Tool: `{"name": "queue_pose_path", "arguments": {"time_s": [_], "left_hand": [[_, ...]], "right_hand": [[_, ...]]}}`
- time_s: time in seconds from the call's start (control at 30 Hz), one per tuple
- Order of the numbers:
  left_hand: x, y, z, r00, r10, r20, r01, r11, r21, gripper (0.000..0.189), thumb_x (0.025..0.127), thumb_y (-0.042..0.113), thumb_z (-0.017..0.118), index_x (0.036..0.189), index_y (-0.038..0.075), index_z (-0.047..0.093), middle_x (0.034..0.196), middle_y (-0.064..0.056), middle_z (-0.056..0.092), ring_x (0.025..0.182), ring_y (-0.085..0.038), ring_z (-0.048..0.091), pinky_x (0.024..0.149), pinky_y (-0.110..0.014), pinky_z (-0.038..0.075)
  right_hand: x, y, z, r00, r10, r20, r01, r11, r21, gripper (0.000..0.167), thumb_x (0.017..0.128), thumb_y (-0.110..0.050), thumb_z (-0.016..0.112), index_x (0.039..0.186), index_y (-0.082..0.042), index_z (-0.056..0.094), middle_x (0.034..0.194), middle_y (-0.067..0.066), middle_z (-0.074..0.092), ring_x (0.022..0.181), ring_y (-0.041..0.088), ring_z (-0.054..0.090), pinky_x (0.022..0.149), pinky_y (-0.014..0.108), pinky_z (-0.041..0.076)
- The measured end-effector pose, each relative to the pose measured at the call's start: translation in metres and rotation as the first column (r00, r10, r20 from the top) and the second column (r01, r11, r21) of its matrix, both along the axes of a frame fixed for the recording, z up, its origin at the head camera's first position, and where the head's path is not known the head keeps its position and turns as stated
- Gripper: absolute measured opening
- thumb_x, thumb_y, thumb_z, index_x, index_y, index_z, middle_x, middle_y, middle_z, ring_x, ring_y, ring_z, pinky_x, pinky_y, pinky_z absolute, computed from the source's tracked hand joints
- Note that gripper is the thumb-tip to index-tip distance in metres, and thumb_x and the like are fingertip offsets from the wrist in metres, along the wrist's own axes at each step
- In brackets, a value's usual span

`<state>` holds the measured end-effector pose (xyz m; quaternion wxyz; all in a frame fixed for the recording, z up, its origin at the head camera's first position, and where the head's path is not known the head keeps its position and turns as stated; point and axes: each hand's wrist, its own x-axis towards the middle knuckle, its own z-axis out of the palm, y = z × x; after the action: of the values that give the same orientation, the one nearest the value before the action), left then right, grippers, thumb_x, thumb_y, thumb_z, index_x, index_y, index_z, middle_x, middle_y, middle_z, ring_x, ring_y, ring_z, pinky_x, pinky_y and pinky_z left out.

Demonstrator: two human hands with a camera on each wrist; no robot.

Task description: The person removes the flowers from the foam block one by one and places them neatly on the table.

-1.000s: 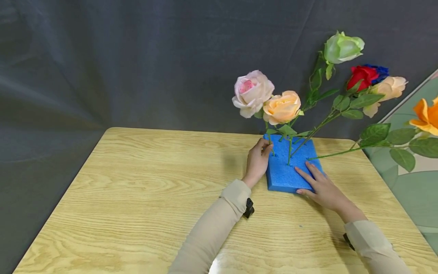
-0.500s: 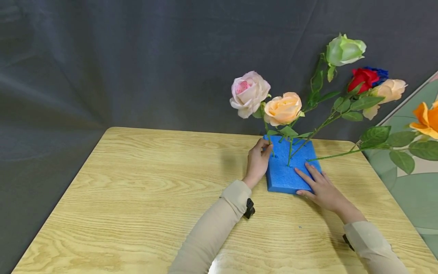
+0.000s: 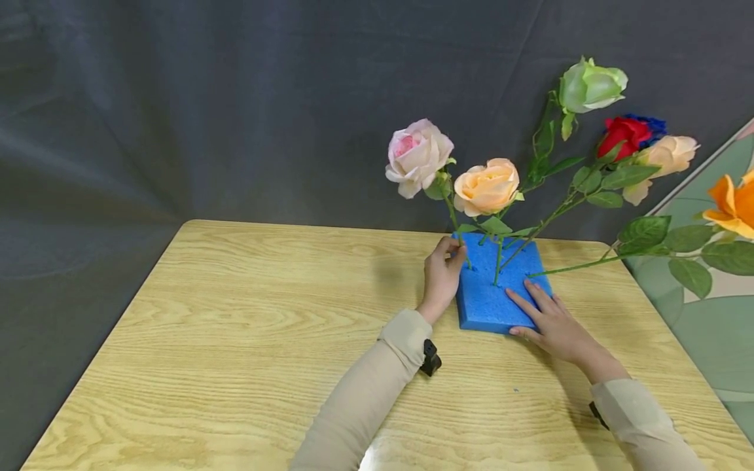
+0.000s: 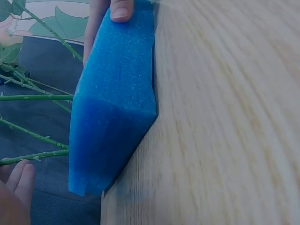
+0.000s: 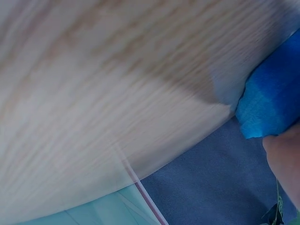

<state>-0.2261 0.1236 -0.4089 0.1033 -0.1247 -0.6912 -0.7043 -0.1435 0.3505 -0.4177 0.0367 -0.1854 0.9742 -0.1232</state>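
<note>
A blue foam block lies near the table's far edge with several artificial roses stuck into its top. My left hand, at its left side, pinches the green stem of a pale pink rose, which leans left out of the foam. In the left wrist view that stem passes by the fingertips into the block. My right hand rests on the block's front right part, fingers spread and thumb at the front edge. A peach rose stands just right of the pink one.
A green rose, a red rose, a dark blue flower and a pale peach rose lean back right. An orange flower reaches past the right table edge. A dark cloth hangs behind the wooden table.
The pale pink rose's head has swung left, away from the peach rose, its stem tilting with it in my left hand. My right hand has stayed on the block.
</note>
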Motion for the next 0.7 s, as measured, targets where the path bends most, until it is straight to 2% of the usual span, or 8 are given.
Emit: {"name": "queue_pose_path", "arguments": {"time_s": [0.1, 0.3, 0.53, 0.7], "left_hand": [[-0.0007, 0.0003, 0.0001, 1.000, 0.008, 0.015, -0.009, 0.999, 0.043, 0.013, 0.097, 0.011, 0.056, 0.098, 0.000, 0.063, 0.095, -0.018, 0.064, 0.079, -0.031, 0.063, 0.064, -0.012, 0.045], [-0.0017, 0.0011, -0.0017, 1.000, 0.022, 0.013, -0.023, 0.996, 0.083, 0.013, 0.096, 0.010, 0.057, 0.098, -0.001, 0.062, 0.097, -0.018, 0.065, 0.080, -0.021, 0.062, 0.068, -0.012, 0.048], [-0.0012, 0.0011, -0.0021, 0.999, 0.033, 0.013, -0.035, 0.990, 0.135, 0.013, 0.096, 0.009, 0.056, 0.099, -0.002, 0.062, 0.097, -0.020, 0.064, 0.084, -0.030, 0.064, 0.068, -0.012, 0.048], [-0.0024, -0.0002, 0.0001, 0.998, 0.062, 0.013, -0.063, 0.984, 0.165, 0.010, 0.095, 0.006, 0.057, 0.098, -0.002, 0.062, 0.095, -0.020, 0.064, 0.085, -0.026, 0.065, 0.070, -0.014, 0.052]], "right_hand": [[-0.0008, -0.0002, -0.0004, 1.000, -0.002, 0.010, 0.002, 1.000, -0.002, 0.075, 0.093, -0.043, 0.057, 0.154, -0.028, 0.015, 0.154, 0.032, 0.014, 0.142, 0.053, 0.011, 0.111, 0.069, 0.012], [-0.0007, -0.0011, 0.0008, 1.000, -0.001, -0.004, 0.001, 1.000, 0.005, 0.075, 0.093, -0.043, 0.057, 0.154, -0.028, 0.017, 0.154, 0.032, 0.015, 0.141, 0.054, 0.013, 0.110, 0.069, 0.014], [0.0002, -0.0032, 0.0034, 1.000, 0.002, -0.012, -0.002, 1.000, 0.021, 0.076, 0.092, -0.043, 0.058, 0.154, -0.025, 0.018, 0.153, 0.033, 0.017, 0.139, 0.055, 0.015, 0.109, 0.070, 0.017], [0.0006, -0.0033, 0.0046, 1.000, -0.002, 0.002, 0.002, 1.000, 0.016, 0.075, 0.092, -0.044, 0.057, 0.154, -0.025, 0.018, 0.153, 0.033, 0.016, 0.140, 0.055, 0.014, 0.110, 0.070, 0.015]]}}
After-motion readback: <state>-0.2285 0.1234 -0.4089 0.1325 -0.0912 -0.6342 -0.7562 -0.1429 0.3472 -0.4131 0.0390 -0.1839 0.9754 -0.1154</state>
